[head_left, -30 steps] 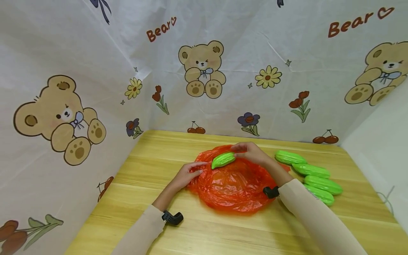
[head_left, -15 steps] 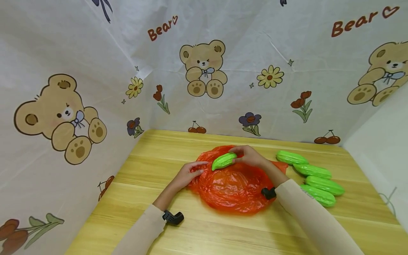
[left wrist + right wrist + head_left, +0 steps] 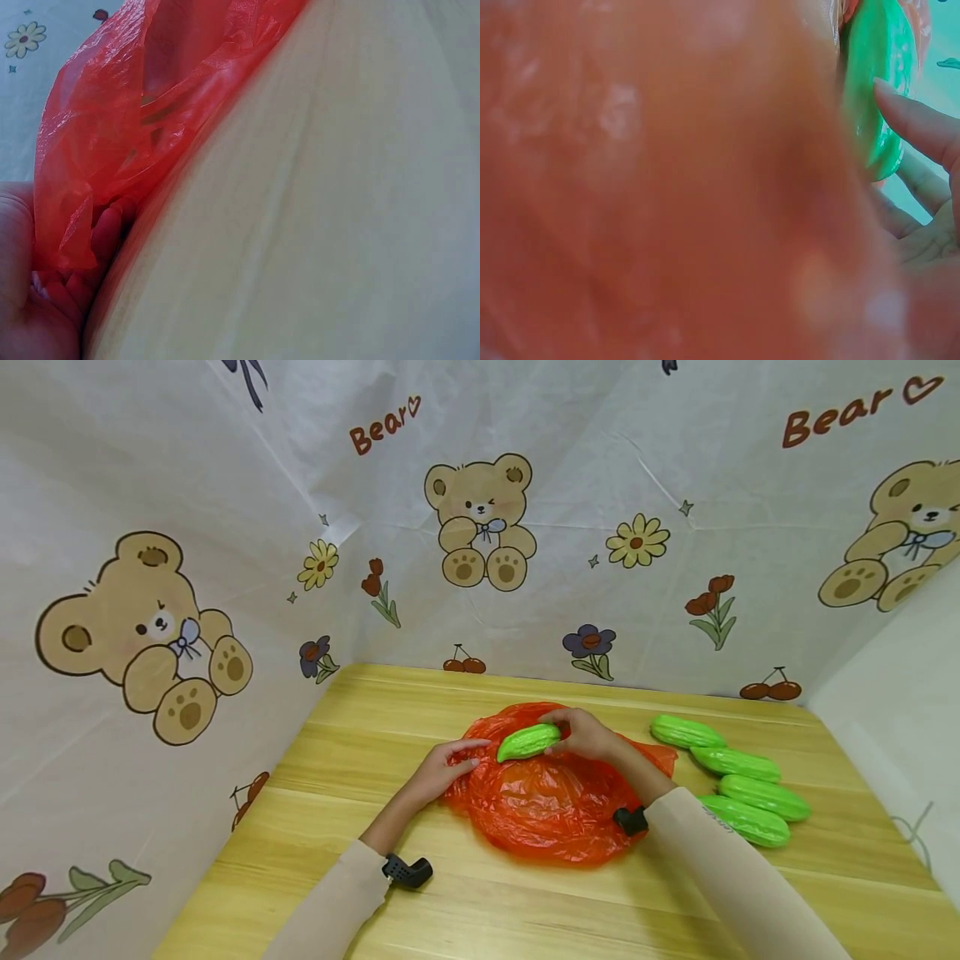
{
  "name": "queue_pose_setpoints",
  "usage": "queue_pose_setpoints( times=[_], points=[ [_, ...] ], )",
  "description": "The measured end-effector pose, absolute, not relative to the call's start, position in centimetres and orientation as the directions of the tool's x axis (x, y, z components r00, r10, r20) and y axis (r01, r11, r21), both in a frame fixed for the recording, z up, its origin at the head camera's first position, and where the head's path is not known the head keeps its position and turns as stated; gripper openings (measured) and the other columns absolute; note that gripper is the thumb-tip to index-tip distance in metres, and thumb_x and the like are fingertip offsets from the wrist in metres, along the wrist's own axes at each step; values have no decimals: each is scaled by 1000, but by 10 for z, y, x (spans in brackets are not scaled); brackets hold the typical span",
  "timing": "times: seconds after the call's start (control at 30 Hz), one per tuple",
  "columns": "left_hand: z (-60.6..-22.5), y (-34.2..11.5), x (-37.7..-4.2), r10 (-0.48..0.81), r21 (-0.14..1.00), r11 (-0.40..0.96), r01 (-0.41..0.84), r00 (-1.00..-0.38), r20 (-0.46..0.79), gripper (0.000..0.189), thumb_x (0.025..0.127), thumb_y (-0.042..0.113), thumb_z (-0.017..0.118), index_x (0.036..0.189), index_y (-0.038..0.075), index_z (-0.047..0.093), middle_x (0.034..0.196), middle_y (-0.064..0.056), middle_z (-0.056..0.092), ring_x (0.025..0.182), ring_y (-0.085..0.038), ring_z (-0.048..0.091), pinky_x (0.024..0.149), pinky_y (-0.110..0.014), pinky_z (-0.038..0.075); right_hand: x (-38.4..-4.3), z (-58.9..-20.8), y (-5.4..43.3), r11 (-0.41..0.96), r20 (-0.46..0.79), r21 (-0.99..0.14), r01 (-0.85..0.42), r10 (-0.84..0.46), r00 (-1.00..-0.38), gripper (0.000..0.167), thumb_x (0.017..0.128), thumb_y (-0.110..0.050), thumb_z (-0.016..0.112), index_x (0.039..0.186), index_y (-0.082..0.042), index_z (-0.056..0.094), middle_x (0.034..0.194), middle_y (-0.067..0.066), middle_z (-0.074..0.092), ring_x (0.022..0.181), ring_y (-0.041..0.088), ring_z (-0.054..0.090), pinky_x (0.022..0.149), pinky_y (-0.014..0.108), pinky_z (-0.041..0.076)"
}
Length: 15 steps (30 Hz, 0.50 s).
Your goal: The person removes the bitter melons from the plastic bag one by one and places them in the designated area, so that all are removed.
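A crumpled red plastic bag (image 3: 536,827) lies on the wooden table, its mouth spread toward the back. My left hand (image 3: 438,772) grips the bag's left edge; in the left wrist view the thin red film (image 3: 90,157) passes between thumb and curled fingers. Over the bag's opening is a bright green, ridged bitter gourd (image 3: 528,743), pointed end to the left. My right hand (image 3: 588,735) holds its right end between thumb and fingers. In the right wrist view the thumb lies along the gourd (image 3: 862,97), and blurred red film covers much of the picture.
Several more bitter gourds (image 3: 761,795) lie in a slanting row at the right of the table (image 3: 525,910). A white cloth wall (image 3: 555,443) printed with bears and flowers stands behind and to the left.
My right hand and the gourd have shifted slightly right and nearer, and the right forearm has moved a little left. My left hand keeps its place on the bag.
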<state>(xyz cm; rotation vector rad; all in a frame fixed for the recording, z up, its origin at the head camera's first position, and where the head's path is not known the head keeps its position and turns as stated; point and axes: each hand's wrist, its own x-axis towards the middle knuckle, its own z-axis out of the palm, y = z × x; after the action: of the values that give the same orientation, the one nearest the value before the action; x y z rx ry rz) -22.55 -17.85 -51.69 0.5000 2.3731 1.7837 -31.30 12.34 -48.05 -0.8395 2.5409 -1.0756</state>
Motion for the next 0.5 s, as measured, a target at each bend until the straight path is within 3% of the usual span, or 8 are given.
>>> queue_pose_setpoints(
  times=[0.3,0.5],
  points=[
    [-537,-184,-241,363,944,272,188,-928,80,39,102,7,59,141,7,61,148,-14,54,132,-31,50,84,-23,53,-311,-481,124,567,-10,-720,-400,-586,-811,41,83,-6,83,119,3,67,114,13,68,104,29,61,94,46,50],
    [-541,-185,-244,364,944,256,209,-925,106,38,101,15,63,140,14,64,146,-9,56,134,-29,49,87,-24,52,-311,-482,126,564,7,-711,-420,-591,-806,38,84,-7,83,118,1,68,111,10,71,102,26,63,93,43,50]
  ],
)
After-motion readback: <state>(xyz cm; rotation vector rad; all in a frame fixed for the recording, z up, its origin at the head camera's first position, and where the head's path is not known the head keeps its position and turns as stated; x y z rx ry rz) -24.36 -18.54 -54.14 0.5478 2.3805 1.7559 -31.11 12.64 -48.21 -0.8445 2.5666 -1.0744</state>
